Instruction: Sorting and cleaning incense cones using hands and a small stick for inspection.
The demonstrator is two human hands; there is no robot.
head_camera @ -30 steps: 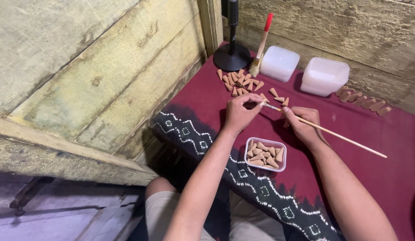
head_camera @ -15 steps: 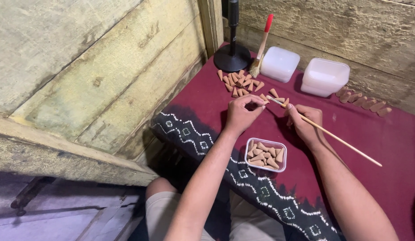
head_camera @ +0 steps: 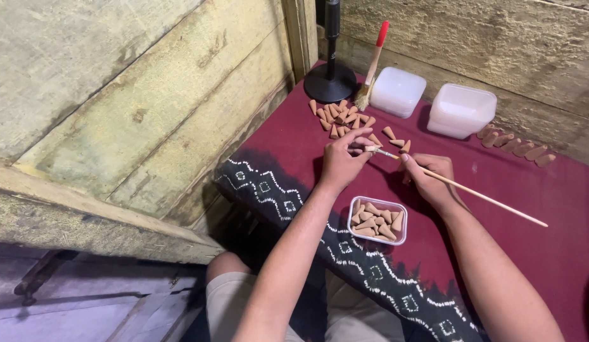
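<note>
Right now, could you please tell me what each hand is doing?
Left hand: fingers closed on a small cone held at the stick's tip.
Right hand: fingers closed around the long thin stick.

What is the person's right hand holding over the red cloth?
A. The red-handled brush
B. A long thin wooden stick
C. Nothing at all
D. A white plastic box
B: the right hand grips a long thin wooden stick, its tip meeting the small cone pinched in the left hand; the red-handled brush leans untouched near the black stand, and the white boxes sit apart at the back.
</note>
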